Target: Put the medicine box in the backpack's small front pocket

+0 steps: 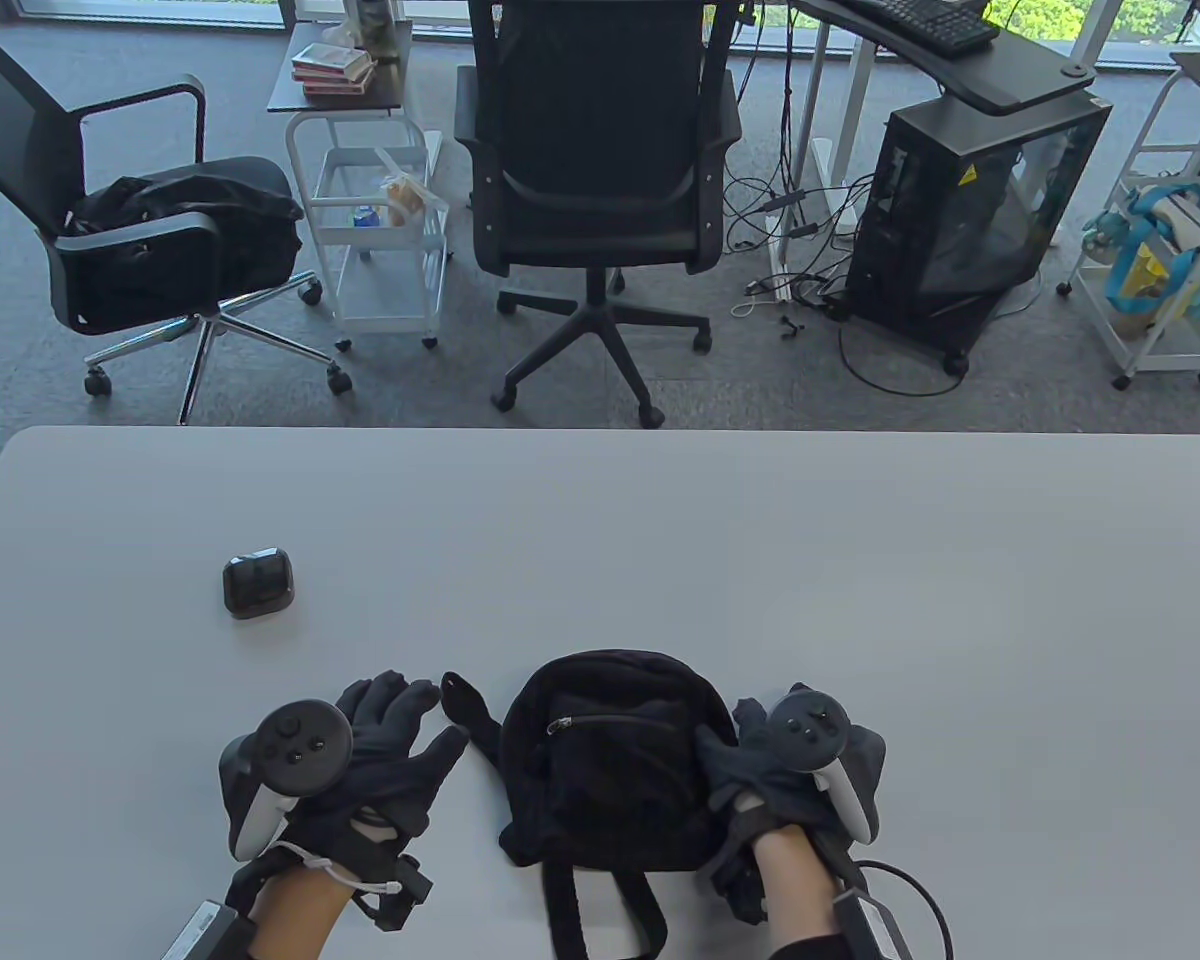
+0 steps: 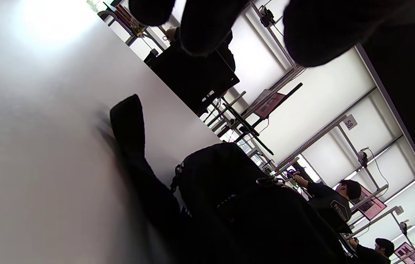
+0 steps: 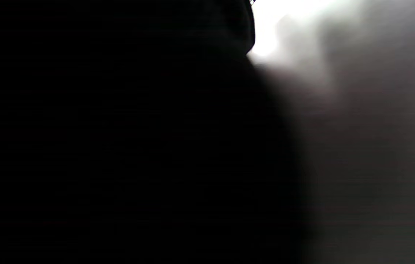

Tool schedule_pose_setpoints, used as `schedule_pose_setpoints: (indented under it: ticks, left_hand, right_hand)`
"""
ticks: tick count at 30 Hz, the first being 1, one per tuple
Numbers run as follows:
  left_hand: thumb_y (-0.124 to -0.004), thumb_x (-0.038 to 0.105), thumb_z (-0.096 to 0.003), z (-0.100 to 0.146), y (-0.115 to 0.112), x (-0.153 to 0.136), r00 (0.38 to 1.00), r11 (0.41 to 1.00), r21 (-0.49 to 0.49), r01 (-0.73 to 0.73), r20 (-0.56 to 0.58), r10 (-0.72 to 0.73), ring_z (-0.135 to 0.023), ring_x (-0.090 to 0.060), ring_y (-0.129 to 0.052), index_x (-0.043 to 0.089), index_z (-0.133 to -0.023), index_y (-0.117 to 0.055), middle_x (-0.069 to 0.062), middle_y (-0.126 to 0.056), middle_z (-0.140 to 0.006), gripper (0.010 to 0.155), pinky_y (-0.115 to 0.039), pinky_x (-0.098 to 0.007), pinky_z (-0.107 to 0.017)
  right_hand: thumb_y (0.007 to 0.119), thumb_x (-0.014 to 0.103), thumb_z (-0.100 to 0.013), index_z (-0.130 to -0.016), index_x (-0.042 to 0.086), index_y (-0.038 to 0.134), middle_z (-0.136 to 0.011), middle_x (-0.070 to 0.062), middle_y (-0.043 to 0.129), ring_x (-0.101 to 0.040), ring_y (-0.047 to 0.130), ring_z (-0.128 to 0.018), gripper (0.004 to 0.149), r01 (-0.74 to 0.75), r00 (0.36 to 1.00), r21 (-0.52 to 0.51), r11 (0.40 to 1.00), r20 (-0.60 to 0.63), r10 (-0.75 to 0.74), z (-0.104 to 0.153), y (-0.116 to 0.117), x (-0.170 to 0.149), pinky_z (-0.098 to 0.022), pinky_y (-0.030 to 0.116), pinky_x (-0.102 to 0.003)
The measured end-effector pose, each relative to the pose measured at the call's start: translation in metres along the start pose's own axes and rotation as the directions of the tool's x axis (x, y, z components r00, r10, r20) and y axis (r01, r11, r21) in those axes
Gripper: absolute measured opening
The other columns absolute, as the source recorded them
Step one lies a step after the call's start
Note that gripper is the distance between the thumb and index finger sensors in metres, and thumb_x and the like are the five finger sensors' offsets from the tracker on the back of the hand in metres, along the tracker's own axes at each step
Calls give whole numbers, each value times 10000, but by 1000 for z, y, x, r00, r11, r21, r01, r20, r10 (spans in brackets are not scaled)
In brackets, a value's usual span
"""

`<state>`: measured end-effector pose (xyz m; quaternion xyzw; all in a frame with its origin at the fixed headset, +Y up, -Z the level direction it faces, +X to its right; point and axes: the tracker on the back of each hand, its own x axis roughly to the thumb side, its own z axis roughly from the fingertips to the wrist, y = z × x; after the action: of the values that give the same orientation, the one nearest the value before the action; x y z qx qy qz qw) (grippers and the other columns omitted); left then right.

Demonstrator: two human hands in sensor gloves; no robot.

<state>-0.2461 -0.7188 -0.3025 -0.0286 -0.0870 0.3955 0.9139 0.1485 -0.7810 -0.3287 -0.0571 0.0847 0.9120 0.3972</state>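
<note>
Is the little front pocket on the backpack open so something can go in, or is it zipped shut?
It looks zipped shut. On the backpack, the front pocket zipper runs closed across the top, so it blocks the way in. The right hand rests on the backpack's side; the left hand lies beside it on the table.

Pale grey table (image 1: 860, 560); black backpack (image 1: 610, 760) near its front edge; small dark box (image 1: 257, 583) far left.

Backpack (image 1: 615, 770), lower centre: black cloth, matt, fuzzy nap. Bench (image 1: 860, 600): smooth, pale grey, faint sheen. Small box (image 1: 257, 583), left of centre: dark, glossy hard plastic. Gloves on left hand (image 1: 375, 755) and right hand (image 1: 775, 775): dark matt knit fabric.
</note>
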Motion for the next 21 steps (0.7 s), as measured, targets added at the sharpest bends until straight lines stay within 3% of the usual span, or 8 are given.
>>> schedule_pose_setpoints:
  ticks: [3,7,9,12,14,17,21]
  left_hand:
    - [-768,591,-523,0,0,0,1000,1000,0,-7,-2,7,-1003,-639,-303,45,-1074,-632,-360,-455,-1147,788,-288,-780,-596]
    - [-764,593,-522,0,0,0,999,999,17,-39,7,38,-1003,-638,-320,43,-1068,-640,-356,-475,-1144,785,-295,-780,-595]
    - [-762,593,-523,1,0,1,998,998,23,-62,13,62,-1002,-637,-328,43,-1065,-643,-353,-485,-1142,781,-300,-779,-596]
    - [-759,594,-524,1,-1,0,993,993,23,-114,13,113,-1002,-634,-343,42,-1062,-647,-350,-501,-1138,779,-313,-778,-597]
    - [-759,594,-524,0,-2,-2,988,988,23,-156,7,155,-1001,-634,-356,41,-1058,-652,-347,-514,-1135,775,-322,-777,-596]
    - [-757,595,-525,-1,-4,-5,977,977,12,-215,-8,215,-998,-636,-361,38,-1056,-652,-348,-519,-1133,777,-327,-777,-595]
    - [-750,606,-528,-2,-8,-9,942,943,4,-334,-38,334,-999,-634,-372,38,-1062,-634,-345,-523,-1133,789,-339,-775,-596]
  right_hand:
    - [764,340,-547,-928,-15,739,-1059,-388,204,-616,62,-894,521,82,996,-71,994,36,-80,1,-1,8,-556,184,-746]
    - [758,332,-543,-889,28,775,-1061,-391,400,-688,299,-918,461,270,956,-120,955,153,-251,8,-8,16,-568,303,-762]
    - [741,347,-552,-902,42,754,-1054,-367,492,-692,444,-925,464,431,887,-63,900,212,-410,11,-10,18,-584,377,-764]
    - [696,370,-569,-920,42,697,-1009,-315,647,-567,728,-912,480,650,726,79,756,231,-648,14,-8,22,-611,515,-742]
    - [682,373,-572,-918,32,680,-943,-282,751,-489,883,-823,486,759,603,136,637,224,-766,17,-7,28,-618,593,-700]
    - [656,386,-575,-910,25,661,-882,-240,822,-428,963,-753,492,809,492,224,543,246,-835,20,-8,38,-611,654,-661]
    - [646,401,-576,-906,39,664,-879,-210,836,-402,974,-749,490,849,397,262,459,256,-881,24,-10,44,-617,665,-648]
